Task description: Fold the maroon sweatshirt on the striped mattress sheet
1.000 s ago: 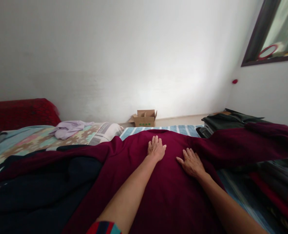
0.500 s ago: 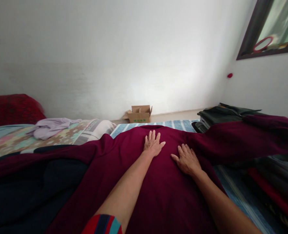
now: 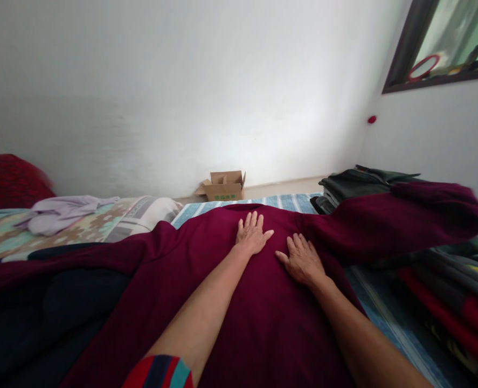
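maroon knit sweater (image 3: 263, 328) — lying on the striped blue mat (image 3: 388, 307); left hand (image 3: 253, 234) and right hand (image 3: 301, 261) rest palm-down below its neckline (image 3: 244, 207), fingers spread — nothing pinched.

A maroon knit sweater (image 3: 258, 307) runs off the bottom edge of the picture, and the end of its outstretched sleeve (image 3: 433, 213) is blurred. A striped cuff (image 3: 160, 373) is cut off at the bottom edge. A dark garment (image 3: 56, 318) is cropped at the lower left, its folds lost in shadow. A blurred red cushion (image 3: 8, 183) is sliced by the left edge, and stacked clothes (image 3: 452, 302) run out past the right edge. Green print on a cardboard box (image 3: 222, 197) is too small to read. A dark wall frame (image 3: 436, 43) is cut off at the upper right corner, its contents too blurred to identify.
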Demonstrator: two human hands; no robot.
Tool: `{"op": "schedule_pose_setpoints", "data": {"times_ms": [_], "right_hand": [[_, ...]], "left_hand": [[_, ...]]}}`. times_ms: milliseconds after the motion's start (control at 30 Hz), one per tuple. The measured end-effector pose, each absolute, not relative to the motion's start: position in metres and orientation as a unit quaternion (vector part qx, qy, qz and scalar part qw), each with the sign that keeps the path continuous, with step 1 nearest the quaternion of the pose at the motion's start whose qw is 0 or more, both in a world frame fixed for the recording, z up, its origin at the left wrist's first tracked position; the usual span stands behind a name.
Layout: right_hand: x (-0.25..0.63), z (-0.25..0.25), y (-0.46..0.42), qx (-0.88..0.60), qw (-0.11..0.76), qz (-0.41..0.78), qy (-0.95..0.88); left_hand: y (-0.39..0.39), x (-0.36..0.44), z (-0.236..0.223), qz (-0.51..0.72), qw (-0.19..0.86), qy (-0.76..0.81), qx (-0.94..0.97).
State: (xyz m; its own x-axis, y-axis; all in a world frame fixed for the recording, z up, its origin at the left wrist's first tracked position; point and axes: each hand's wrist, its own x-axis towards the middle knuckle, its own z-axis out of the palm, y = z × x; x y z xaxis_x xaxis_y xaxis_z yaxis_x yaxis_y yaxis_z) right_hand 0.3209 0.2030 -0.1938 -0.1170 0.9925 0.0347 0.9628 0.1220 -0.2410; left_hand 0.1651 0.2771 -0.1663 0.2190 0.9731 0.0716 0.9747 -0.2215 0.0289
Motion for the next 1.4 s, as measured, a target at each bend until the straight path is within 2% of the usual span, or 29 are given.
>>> {"op": "schedule_pose_setpoints", "data": {"times_ms": [267, 600, 767, 1233, 1400], "right_hand": [[0.322, -0.194, 0.204, -0.656, 0.095, 0.074, -0.746], [0.322, -0.192, 0.205, -0.655, 0.104, 0.090, -0.743], [0.323, -0.191, 0.205, -0.653, 0.113, 0.094, -0.743], [0.323, -0.188, 0.204, -0.655, 0.117, 0.108, -0.738], [0.323, -0.187, 0.203, -0.648, 0.108, 0.107, -0.746]], "left_hand": [[0.293, 0.188, -0.174, 0.003, -0.053, -0.600, -0.798], [0.292, 0.210, -0.170, -0.029, -0.027, -0.569, -0.822], [0.304, 0.226, -0.180, -0.010, -0.060, -0.543, -0.838], [0.297, 0.230, -0.179, -0.023, -0.063, -0.547, -0.835], [0.282, 0.221, -0.165, -0.018, -0.064, -0.549, -0.833]]}}
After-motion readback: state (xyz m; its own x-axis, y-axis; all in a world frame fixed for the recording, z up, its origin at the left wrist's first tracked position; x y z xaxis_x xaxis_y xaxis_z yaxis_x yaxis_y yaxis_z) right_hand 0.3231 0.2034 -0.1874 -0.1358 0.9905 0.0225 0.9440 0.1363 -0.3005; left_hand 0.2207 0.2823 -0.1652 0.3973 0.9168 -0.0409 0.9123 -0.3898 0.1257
